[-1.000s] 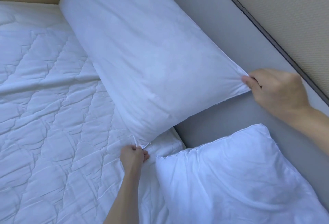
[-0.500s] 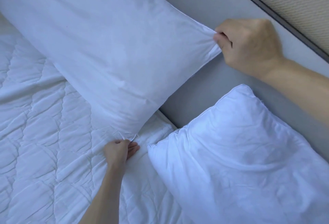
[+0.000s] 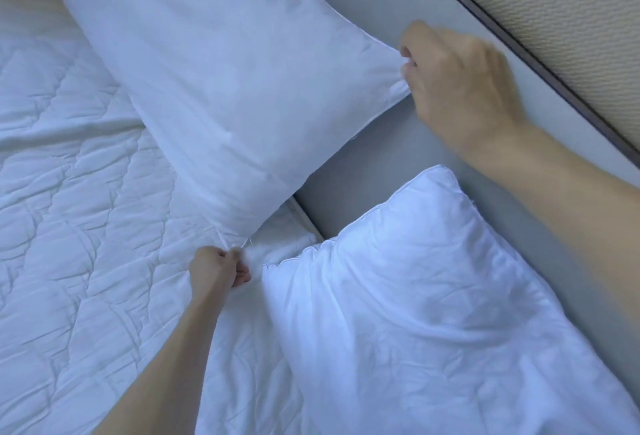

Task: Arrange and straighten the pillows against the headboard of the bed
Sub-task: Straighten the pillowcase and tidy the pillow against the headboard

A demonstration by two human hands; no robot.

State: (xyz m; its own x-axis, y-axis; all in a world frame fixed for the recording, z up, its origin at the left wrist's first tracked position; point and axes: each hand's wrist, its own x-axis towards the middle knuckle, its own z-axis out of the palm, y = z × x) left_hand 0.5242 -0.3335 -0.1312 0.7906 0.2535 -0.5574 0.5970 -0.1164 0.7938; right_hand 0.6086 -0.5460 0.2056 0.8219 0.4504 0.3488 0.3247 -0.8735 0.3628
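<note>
Your left hand (image 3: 221, 270) pinches the lower corner of the far pillow (image 3: 221, 88), and your right hand (image 3: 460, 88) pinches its upper corner against the grey headboard (image 3: 381, 144). The pillow's long axis runs along the headboard, away toward the upper left. The near pillow (image 3: 433, 313) leans on the headboard just beside it, apart. Quilted bedding (image 3: 69, 227) lies beneath.

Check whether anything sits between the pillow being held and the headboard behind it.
Nothing visible does. The held pillow leans toward the grey headboard, pinched at its corners by the left hand and right hand. The second pillow lies beside it, apart, not behind it.
</note>
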